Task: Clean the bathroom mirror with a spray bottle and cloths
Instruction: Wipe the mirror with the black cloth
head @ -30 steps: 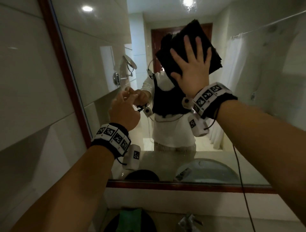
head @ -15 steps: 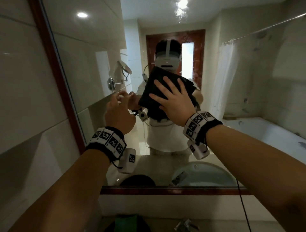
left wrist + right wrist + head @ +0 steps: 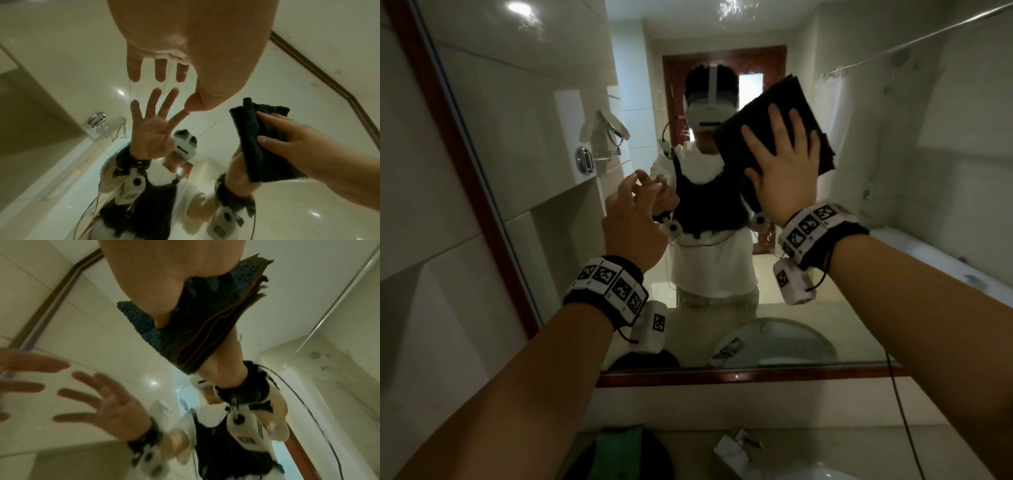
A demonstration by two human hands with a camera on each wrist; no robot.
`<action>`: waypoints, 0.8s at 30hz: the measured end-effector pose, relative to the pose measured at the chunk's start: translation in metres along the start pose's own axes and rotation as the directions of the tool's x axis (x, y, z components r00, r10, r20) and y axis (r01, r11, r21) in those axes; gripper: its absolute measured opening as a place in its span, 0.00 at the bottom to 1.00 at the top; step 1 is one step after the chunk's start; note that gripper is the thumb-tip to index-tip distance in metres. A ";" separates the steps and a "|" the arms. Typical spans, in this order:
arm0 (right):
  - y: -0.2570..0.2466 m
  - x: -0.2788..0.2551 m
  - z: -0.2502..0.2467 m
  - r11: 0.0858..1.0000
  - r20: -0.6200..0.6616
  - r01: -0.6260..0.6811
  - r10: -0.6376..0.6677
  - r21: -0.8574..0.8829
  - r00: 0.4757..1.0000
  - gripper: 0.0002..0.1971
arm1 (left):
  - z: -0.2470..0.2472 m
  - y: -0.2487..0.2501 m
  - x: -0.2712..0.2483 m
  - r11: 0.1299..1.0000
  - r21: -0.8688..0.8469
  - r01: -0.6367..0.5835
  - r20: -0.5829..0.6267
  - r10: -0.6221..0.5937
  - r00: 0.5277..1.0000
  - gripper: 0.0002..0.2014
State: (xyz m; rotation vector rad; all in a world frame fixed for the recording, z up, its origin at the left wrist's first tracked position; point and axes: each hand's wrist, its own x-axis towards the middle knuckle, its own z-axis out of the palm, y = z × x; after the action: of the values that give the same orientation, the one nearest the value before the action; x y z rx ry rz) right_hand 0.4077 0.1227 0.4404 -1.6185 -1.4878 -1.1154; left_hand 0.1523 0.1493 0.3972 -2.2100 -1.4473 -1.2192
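The right hand (image 3: 784,171) lay flat with spread fingers, pressing the folded dark cloth (image 3: 767,113) on the mirror (image 3: 893,171). The cloth looked soft and light — it would probably slip unless the palm covered its middle. The left hand (image 3: 633,222) touched the glass with loose fingertips (holding nothing). Below stood a tap (image 3: 736,445) — not in the way.

On the counter's near edge we see a green item (image 3: 619,445) atop a dark round object (image 3: 657,459), a crumpled wrapper (image 3: 736,445) to its right, and a white basin (image 3: 811,474) at the bottom edge.
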 end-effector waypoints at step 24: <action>0.039 -0.058 0.010 0.975 0.025 -0.224 0.223 0.014 0.974 0.35 | 0.029 0.016 -0.007 0.998 -0.037 0.045 -0.022 -0.046 0.999 0.36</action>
State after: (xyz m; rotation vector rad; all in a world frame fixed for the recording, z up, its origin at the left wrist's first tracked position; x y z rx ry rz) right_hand 0.4484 0.1021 0.3869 -1.7440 -1.2880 -0.9586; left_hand 0.1799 0.1539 0.3772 -2.1912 -1.4854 -1.2912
